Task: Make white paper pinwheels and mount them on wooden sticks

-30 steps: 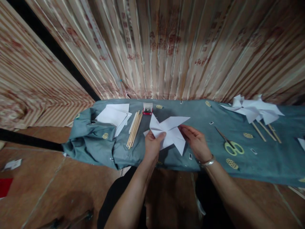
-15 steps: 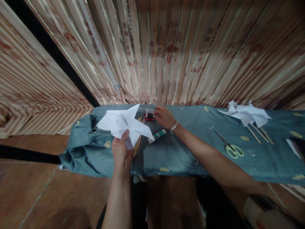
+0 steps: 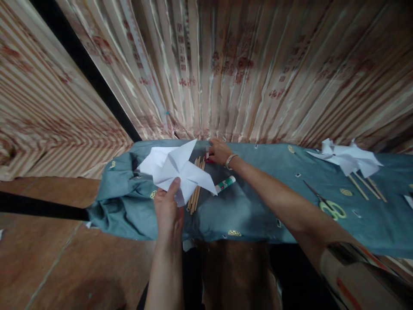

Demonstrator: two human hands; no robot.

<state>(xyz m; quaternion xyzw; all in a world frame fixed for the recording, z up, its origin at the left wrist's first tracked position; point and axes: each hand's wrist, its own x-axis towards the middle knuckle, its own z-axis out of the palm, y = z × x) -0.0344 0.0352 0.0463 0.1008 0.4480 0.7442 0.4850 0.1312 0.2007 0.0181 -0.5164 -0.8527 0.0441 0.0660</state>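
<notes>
My left hand pinches a white paper pinwheel by its lower edge, thumb on top. The folded blades spread out, and no stick shows on it. At the far side of the table, my right hand is at a small red box with its fingers bent over it. The hand hides much of the box, and whatever the fingertips hold cannot be seen. Several thin wooden sticks lie beside the pinwheel, partly covered by it. A green-and-white glue stick rests right of them.
White paper sheets lie left, partly under the pinwheel. Scissors with light green handles lie to the right. Beyond them are paper pinwheels on sticks. A teal cloth covers the narrow table; a pleated curtain hangs behind.
My right hand has moved in over the red box and now covers more of it. My left hand still holds the pinwheel. The whole view has shifted a little.
</notes>
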